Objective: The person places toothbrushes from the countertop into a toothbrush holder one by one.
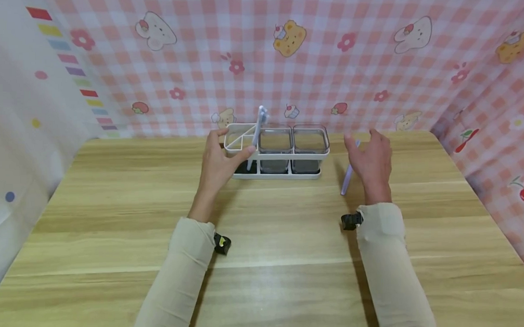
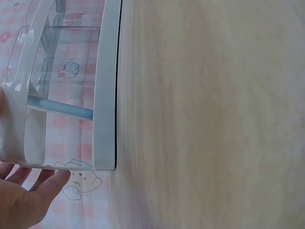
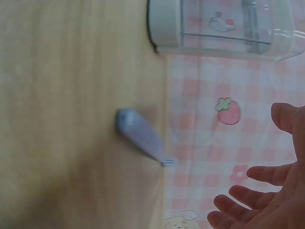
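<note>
A white toothbrush holder (image 1: 287, 156) with two clear cups (image 1: 311, 141) stands near the table's back edge. In its divided left compartment leans a pale blue toothbrush (image 1: 255, 137), bristles up; its handle (image 2: 62, 107) shows through the open side in the left wrist view. My left hand (image 1: 216, 167) grips the holder's left end, thumb at the front rim and fingers round the side. To the right lies a purple toothbrush (image 1: 347, 180) on the table. Over it my right hand (image 1: 372, 162) hovers with fingers spread and nothing held; in the right wrist view a gap separates them from the toothbrush (image 3: 140, 136).
The wooden table (image 1: 265, 259) reaches back to a pink checked cloth (image 1: 258, 53) hanging right behind the holder. More cloth hangs along the left and right sides. A black wrist camera (image 1: 351, 221) sits on the right wrist, another (image 1: 222, 244) on the left.
</note>
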Action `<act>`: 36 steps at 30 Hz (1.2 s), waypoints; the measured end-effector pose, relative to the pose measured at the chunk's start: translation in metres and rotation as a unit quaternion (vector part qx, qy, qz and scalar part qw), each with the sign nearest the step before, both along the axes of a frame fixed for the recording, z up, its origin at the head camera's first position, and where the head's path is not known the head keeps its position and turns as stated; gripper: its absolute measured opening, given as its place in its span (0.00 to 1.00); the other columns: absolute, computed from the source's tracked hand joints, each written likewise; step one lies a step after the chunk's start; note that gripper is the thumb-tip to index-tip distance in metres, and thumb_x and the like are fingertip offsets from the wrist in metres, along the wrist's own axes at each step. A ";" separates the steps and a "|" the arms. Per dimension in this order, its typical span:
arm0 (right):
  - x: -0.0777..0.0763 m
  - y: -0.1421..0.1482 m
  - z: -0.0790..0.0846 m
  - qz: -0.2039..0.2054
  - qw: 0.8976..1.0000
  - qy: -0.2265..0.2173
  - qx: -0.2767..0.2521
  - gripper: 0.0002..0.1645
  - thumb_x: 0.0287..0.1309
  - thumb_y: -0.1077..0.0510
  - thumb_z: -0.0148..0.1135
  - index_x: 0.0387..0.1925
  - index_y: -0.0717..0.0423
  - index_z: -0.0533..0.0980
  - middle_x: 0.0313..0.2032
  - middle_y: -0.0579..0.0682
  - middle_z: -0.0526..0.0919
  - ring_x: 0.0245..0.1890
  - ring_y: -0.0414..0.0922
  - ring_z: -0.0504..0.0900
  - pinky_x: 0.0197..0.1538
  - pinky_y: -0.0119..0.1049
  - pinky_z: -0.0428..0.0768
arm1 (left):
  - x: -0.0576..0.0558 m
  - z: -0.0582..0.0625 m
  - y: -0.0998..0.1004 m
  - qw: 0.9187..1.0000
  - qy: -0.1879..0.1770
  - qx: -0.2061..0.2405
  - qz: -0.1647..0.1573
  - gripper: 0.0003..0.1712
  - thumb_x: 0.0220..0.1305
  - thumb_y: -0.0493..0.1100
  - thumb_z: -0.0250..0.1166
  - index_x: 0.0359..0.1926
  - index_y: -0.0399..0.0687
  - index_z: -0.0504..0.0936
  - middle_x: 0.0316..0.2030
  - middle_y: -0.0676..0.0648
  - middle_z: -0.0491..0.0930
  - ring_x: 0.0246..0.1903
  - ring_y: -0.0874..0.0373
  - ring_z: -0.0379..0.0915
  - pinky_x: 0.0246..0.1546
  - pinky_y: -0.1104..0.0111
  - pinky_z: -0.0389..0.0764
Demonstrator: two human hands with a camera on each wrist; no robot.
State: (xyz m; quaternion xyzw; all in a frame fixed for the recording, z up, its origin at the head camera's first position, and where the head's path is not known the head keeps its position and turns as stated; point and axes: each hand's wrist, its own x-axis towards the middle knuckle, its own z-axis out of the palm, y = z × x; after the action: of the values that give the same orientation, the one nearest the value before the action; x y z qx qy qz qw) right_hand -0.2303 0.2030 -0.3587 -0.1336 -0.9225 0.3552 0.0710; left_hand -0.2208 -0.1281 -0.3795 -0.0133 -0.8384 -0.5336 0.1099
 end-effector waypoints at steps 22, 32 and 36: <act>-0.012 0.004 -0.034 0.035 0.994 -0.092 0.047 0.37 0.68 0.35 0.55 0.50 0.69 0.67 0.45 0.64 0.71 0.49 0.64 0.71 0.54 0.60 0.72 | -0.001 -0.005 -0.002 1.000 0.000 0.003 -0.003 0.51 0.54 0.63 0.75 0.71 0.45 0.63 0.64 0.40 0.67 0.52 0.49 0.68 0.44 0.58 0.74; -0.016 0.008 -0.046 0.014 0.993 -0.076 0.085 0.27 0.65 0.42 0.63 0.33 0.65 0.72 0.45 0.67 0.71 0.51 0.66 0.67 0.51 0.59 0.67 | -0.001 -0.001 -0.001 1.000 0.007 0.005 -0.005 0.50 0.56 0.61 0.75 0.70 0.44 0.63 0.64 0.41 0.68 0.52 0.50 0.68 0.44 0.59 0.73; -0.018 0.010 -0.048 0.022 0.993 -0.078 0.082 0.23 0.68 0.47 0.61 0.37 0.66 0.74 0.44 0.67 0.72 0.48 0.64 0.70 0.48 0.57 0.71 | -0.001 -0.002 -0.001 1.000 0.006 0.007 -0.005 0.50 0.56 0.61 0.75 0.71 0.45 0.63 0.65 0.42 0.67 0.53 0.49 0.68 0.45 0.58 0.73</act>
State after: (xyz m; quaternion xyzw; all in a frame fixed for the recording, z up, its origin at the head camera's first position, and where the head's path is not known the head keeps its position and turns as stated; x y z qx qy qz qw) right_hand -0.2484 0.2134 -0.4065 -0.1342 -0.9539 0.2685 0.0018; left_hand -0.2220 -0.1296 -0.3816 -0.0202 -0.8339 -0.5399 0.1126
